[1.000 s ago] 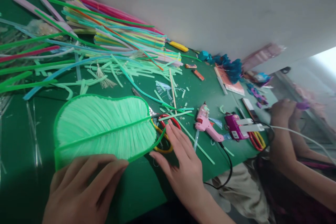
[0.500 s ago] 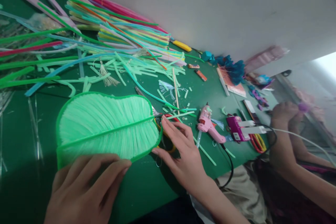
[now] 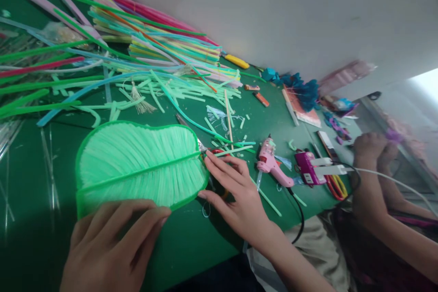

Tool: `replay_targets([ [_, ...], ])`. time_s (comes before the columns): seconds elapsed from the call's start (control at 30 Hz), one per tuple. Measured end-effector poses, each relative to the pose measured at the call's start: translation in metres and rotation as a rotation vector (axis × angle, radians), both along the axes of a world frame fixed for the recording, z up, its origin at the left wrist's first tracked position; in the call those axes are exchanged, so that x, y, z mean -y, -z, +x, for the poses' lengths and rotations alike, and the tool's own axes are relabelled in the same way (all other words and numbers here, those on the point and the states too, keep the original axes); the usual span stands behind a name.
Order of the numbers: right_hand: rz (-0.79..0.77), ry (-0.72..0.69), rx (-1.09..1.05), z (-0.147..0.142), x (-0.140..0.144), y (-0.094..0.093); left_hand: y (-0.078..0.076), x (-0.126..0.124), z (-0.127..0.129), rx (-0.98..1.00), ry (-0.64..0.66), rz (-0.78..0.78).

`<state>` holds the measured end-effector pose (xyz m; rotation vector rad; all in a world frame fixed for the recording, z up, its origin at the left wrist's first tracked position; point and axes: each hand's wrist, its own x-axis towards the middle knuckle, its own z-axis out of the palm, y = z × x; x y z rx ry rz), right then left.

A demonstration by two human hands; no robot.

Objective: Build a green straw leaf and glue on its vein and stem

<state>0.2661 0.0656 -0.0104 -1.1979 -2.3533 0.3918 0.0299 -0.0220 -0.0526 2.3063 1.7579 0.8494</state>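
Pinching the near edge of the green leaf (image 3: 143, 162), elongated left to right, in left fingers (image 3: 149, 222) and touching its right end with spread right fingers (image 3: 226, 179).

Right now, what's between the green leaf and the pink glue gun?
In the head view: right hand, light-green strips, a thin stick's end, a red handle.

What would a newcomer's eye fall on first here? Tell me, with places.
First, the green leaf-shaped piece, left of centre, with the left hand at its near edge and the right hand at its right end. Next, the colourful strips heaped behind it, towards the wall. Then the pink glue gun on the green table, right of the right hand.
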Motion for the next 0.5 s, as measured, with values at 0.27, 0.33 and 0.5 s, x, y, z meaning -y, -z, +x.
replay_targets([
  [0.27,-0.035,-0.014,-0.03,0.003,-0.004,0.0,-0.01,-0.002,0.01,0.015,-0.048,0.009],
  [0.33,-0.035,-0.027,-0.043,0.004,-0.005,0.0,-0.015,-0.004,0.012,-0.019,-0.022,0.017],
  [0.5,-0.044,-0.049,-0.056,0.004,-0.007,0.0,-0.022,-0.013,0.017,-0.059,0.052,0.056],
])
